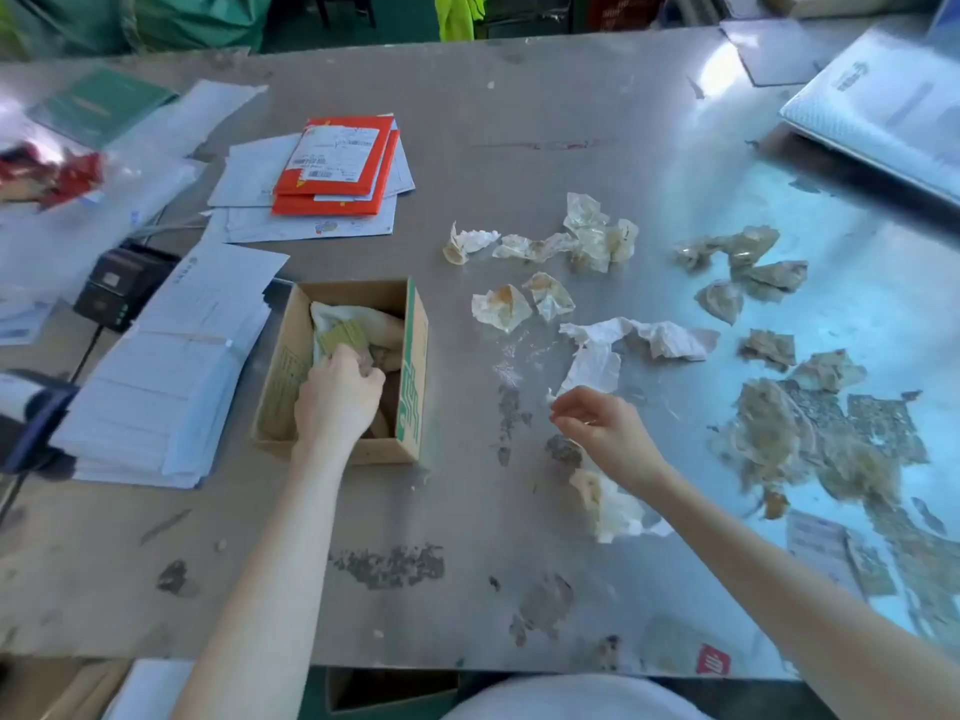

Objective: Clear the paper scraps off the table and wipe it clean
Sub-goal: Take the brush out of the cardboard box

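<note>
Several crumpled paper scraps lie across the grey table (519, 106): white wads (540, 246), a long white piece (644, 337), brownish scraps (748, 257) to the right and a torn stained patch (810, 439). A small cardboard box (413, 366) at centre left holds paper scraps. My left hand (340, 394) is inside the box, fingers curled down onto the scraps there. My right hand (602, 428) hovers over the table beside the long white piece, fingers loosely apart and holding nothing. Another white scrap (618, 511) lies under my right wrist.
Red envelopes (337, 163) on white papers sit behind the box. A thick stack of white sheets (171, 366) lies left of it, by a black device (119, 283). A plastic-covered folder (883, 106) occupies the far right. Dark stains (389, 566) mark the near surface.
</note>
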`<action>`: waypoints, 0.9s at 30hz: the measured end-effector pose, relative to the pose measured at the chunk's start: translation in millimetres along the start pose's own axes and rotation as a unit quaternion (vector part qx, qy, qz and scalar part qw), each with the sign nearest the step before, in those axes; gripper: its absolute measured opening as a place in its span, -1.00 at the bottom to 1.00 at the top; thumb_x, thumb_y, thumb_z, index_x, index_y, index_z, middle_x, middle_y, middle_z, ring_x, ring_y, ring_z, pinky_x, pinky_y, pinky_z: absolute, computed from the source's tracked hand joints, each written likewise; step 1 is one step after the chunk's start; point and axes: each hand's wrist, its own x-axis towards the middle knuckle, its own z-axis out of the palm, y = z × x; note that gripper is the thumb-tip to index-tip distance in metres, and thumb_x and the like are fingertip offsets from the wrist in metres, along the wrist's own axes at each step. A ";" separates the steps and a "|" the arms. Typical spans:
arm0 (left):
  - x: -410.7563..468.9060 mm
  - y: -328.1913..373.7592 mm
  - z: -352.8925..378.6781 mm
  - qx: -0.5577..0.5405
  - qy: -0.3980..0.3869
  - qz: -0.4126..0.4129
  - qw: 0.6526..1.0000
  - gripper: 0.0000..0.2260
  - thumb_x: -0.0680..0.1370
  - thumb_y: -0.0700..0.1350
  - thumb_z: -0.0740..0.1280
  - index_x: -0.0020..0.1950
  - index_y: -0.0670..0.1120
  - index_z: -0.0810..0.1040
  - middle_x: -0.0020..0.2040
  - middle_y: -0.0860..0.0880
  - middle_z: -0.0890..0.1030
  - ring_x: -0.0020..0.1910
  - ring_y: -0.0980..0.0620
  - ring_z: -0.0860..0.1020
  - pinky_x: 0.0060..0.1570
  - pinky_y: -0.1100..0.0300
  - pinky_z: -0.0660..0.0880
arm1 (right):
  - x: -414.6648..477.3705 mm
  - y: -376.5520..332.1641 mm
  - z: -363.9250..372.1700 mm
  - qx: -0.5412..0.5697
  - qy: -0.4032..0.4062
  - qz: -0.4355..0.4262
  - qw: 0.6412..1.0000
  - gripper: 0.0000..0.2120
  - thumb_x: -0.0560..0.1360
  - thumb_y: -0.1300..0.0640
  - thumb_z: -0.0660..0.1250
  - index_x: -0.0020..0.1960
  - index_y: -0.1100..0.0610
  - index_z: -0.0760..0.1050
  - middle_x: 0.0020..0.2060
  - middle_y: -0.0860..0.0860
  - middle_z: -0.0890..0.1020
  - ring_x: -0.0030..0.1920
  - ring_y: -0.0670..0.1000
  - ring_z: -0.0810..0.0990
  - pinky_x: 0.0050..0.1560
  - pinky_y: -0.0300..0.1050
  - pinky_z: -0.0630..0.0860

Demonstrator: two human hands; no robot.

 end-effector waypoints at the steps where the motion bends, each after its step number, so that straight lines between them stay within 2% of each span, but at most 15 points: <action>1: 11.3 -2.2 0.0 0.066 -0.047 -0.011 0.997 -0.73 0.57 0.02 0.21 0.14 -0.14 0.48 0.08 -0.16 0.57 0.03 -0.22 0.53 -0.06 0.02 0.48 | 3.9 -1.3 4.6 0.006 0.005 0.005 1.000 -0.87 0.46 0.29 0.34 -0.02 0.19 0.60 -0.15 0.06 0.68 -0.08 0.01 0.62 0.03 -0.13 0.54; 4: 32.3 -1.4 6.7 0.202 -0.162 -0.029 0.965 -0.66 0.58 0.08 0.18 0.21 -0.11 0.47 0.16 -0.17 0.54 0.12 -0.22 0.51 -0.06 0.04 0.39 | 7.1 -8.7 12.0 0.002 0.017 0.016 1.000 -0.86 0.46 0.31 0.34 -0.02 0.19 0.60 -0.13 0.06 0.68 -0.08 0.00 0.62 0.00 -0.18 0.52; 6: 39.0 -0.3 15.0 0.241 -0.193 -0.025 0.951 -0.69 0.58 -0.02 0.18 0.27 -0.10 0.45 0.21 -0.16 0.52 0.15 -0.20 0.50 -0.08 0.05 0.36 | 8.7 -9.1 16.0 0.011 0.024 0.021 0.999 -0.86 0.45 0.31 0.34 -0.02 0.17 0.60 -0.13 0.06 0.69 -0.08 0.00 0.62 -0.03 -0.22 0.51; 9: 45.0 -6.0 24.5 0.240 -0.201 -0.026 0.949 -0.73 0.56 -0.15 0.18 0.25 -0.14 0.46 0.20 -0.18 0.51 0.13 -0.19 0.50 -0.11 0.04 0.36 | 6.4 -7.1 18.6 0.021 0.037 0.027 0.999 -0.86 0.45 0.32 0.34 -0.05 0.15 0.60 -0.14 0.06 0.69 -0.10 0.00 0.62 -0.09 -0.27 0.51; 13: 45.6 -13.2 23.0 0.175 -0.200 -0.022 0.964 -0.80 0.54 -0.20 0.20 0.13 -0.18 0.49 0.02 -0.17 0.54 -0.01 -0.17 0.52 -0.08 0.03 0.49 | 2.4 -4.3 19.6 0.025 0.034 0.029 0.999 -0.88 0.45 0.31 0.34 -0.05 0.17 0.60 -0.15 0.06 0.68 -0.09 0.01 0.63 -0.08 -0.21 0.53; 15: 42.5 -16.6 18.3 0.133 -0.189 -0.026 0.973 -0.82 0.54 -0.11 0.25 0.04 -0.18 0.50 -0.09 -0.13 0.56 -0.10 -0.15 0.56 -0.04 0.01 0.54 | 0.3 -4.5 18.8 0.032 0.033 0.028 0.999 -0.88 0.45 0.31 0.34 -0.05 0.17 0.60 -0.16 0.04 0.68 -0.09 0.01 0.63 -0.10 -0.25 0.53; 17: 36.6 -17.3 10.6 0.073 -0.174 -0.043 0.981 -0.76 0.52 0.01 0.30 -0.05 -0.17 0.53 -0.17 -0.11 0.60 -0.19 -0.13 0.61 -0.04 -0.01 0.57 | -2.3 -5.7 16.8 0.038 0.033 0.021 0.998 -0.87 0.45 0.32 0.34 -0.06 0.15 0.60 -0.16 0.03 0.69 -0.09 0.00 0.63 -0.09 -0.29 0.52; 20: 21.9 -13.2 -7.9 -0.011 -0.118 -0.046 0.992 -0.75 0.49 0.06 0.30 -0.15 -0.12 0.57 -0.21 -0.11 0.62 -0.20 -0.12 0.61 -0.05 -0.05 0.58 | -6.0 -10.2 12.2 0.039 0.026 0.006 0.999 -0.86 0.45 0.33 0.34 -0.05 0.15 0.60 -0.15 0.03 0.69 -0.08 0.01 0.63 -0.01 -0.18 0.53; 24: -15.1 6.7 -38.7 -0.054 -0.031 0.009 0.998 -0.73 0.46 0.06 0.32 -0.37 -0.06 0.55 -0.35 -0.01 0.60 -0.29 -0.02 0.59 -0.20 0.05 0.57 | -15.7 -22.2 4.2 0.061 0.017 -0.025 0.998 -0.83 0.45 0.35 0.33 -0.04 0.14 0.59 -0.16 0.03 0.69 -0.13 -0.02 0.61 -0.10 -0.24 0.53; 27: -50.8 31.4 -48.8 -0.141 -0.055 0.048 0.987 -0.75 0.47 0.03 0.36 -0.36 -0.05 0.55 -0.37 0.05 0.64 -0.36 0.09 0.63 -0.33 0.14 0.57 | -26.7 -32.1 -3.3 0.092 0.018 -0.054 0.994 -0.79 0.44 0.38 0.33 0.01 0.16 0.56 -0.16 0.03 0.68 -0.15 -0.01 0.61 -0.15 -0.21 0.55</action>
